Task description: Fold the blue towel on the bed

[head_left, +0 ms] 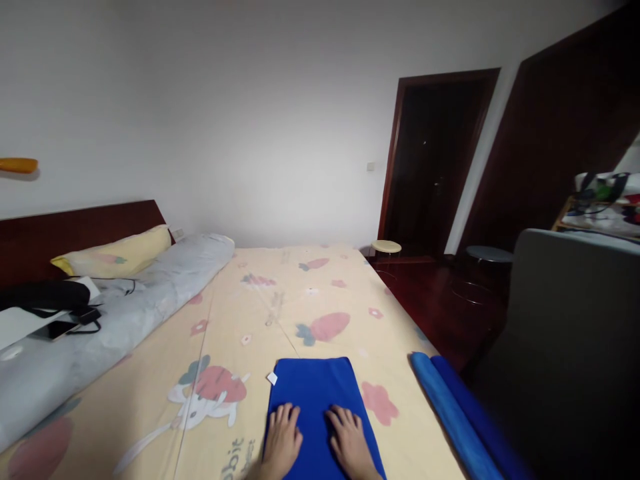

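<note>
Blue cloth point(315, 393) lay flat on bed point(280, 280), six o'clock. Left hand point(283, 437), right hand point(349, 437) rested palm-down, fingers extended, gripping nothing, seemingly steadying it; lighter-blue roll point(450, 413) lay aside, five o'clock.

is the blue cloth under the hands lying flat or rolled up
Flat: the blue cloth lies smooth on the bed, under the left hand and right hand.

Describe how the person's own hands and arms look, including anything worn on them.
The left hand and right hand are both bare: no glove, ring or marking shows. The picture's lower edge cuts off the forearms, and no sleeve is visible.
</note>
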Demonstrator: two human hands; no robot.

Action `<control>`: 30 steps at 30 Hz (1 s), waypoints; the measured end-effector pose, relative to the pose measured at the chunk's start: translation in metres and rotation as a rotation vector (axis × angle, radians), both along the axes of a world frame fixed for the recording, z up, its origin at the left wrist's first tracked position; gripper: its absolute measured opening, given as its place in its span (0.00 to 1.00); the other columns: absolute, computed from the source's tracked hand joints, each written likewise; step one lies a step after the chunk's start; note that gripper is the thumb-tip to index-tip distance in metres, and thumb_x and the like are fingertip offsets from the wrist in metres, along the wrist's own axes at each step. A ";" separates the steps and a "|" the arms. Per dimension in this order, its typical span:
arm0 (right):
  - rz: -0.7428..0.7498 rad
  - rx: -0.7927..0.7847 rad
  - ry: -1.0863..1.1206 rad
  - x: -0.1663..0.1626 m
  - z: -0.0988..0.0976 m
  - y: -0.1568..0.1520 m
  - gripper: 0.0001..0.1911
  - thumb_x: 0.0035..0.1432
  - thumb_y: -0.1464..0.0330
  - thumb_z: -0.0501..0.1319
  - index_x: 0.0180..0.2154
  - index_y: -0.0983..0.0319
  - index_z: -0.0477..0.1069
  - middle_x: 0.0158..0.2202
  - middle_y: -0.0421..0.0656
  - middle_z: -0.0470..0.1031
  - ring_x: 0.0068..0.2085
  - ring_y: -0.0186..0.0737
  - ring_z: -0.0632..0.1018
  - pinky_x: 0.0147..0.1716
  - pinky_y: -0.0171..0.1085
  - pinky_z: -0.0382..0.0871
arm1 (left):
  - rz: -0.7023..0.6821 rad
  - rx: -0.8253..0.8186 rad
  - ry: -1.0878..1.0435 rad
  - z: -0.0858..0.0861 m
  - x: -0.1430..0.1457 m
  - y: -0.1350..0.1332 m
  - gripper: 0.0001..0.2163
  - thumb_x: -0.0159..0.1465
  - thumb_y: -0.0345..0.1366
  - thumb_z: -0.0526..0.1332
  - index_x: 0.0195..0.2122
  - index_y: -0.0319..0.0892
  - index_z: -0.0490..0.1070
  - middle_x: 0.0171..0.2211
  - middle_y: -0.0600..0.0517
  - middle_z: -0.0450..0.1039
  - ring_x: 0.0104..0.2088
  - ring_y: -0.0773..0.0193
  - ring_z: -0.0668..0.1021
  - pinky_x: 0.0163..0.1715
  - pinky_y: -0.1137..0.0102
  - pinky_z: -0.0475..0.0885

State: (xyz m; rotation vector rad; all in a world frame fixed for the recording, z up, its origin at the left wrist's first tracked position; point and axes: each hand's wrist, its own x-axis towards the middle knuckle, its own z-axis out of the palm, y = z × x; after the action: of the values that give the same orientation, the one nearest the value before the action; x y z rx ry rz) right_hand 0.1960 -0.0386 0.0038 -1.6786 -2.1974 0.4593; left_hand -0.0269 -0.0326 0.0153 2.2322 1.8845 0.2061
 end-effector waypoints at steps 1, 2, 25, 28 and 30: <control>-0.045 0.008 -0.010 0.020 -0.006 -0.002 0.25 0.58 0.63 0.49 0.57 0.51 0.61 0.61 0.43 0.65 0.61 0.47 0.65 0.59 0.50 0.55 | 0.021 0.029 0.019 -0.004 -0.017 -0.003 0.23 0.64 0.36 0.46 0.60 0.51 0.60 0.61 0.51 0.63 0.61 0.56 0.62 0.61 0.57 0.54; -0.088 0.011 -0.023 0.039 -0.012 -0.005 0.24 0.59 0.62 0.48 0.57 0.51 0.62 0.61 0.44 0.65 0.60 0.47 0.65 0.58 0.51 0.56 | 0.032 0.041 0.042 -0.007 -0.034 -0.006 0.23 0.63 0.35 0.46 0.60 0.52 0.60 0.61 0.51 0.64 0.61 0.57 0.63 0.60 0.58 0.56; -0.097 -0.047 -0.104 0.061 0.003 0.098 0.30 0.62 0.51 0.38 0.63 0.51 0.49 0.68 0.42 0.50 0.67 0.44 0.54 0.63 0.56 0.48 | 0.006 0.005 0.107 0.001 -0.033 0.099 0.31 0.64 0.54 0.42 0.66 0.52 0.40 0.69 0.54 0.41 0.68 0.57 0.48 0.65 0.50 0.45; -0.116 -0.050 -0.157 0.071 0.000 0.100 0.30 0.63 0.52 0.38 0.63 0.51 0.47 0.68 0.40 0.48 0.68 0.43 0.51 0.64 0.55 0.47 | 0.016 -0.046 0.119 0.012 -0.038 0.101 0.32 0.63 0.55 0.42 0.66 0.51 0.40 0.69 0.53 0.40 0.68 0.56 0.47 0.64 0.48 0.42; -0.129 -0.079 -0.188 0.066 0.005 0.103 0.29 0.63 0.54 0.40 0.63 0.53 0.48 0.68 0.40 0.48 0.68 0.44 0.51 0.64 0.56 0.46 | 0.011 -0.127 0.135 0.029 -0.033 0.103 0.33 0.61 0.55 0.45 0.66 0.50 0.43 0.69 0.53 0.40 0.68 0.55 0.46 0.64 0.45 0.39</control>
State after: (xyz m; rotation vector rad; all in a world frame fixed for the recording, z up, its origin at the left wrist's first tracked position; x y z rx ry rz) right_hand 0.2616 0.0646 0.0087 -1.9638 -2.2067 0.3726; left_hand -0.0600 0.0706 0.0442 2.2006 1.9184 -0.0631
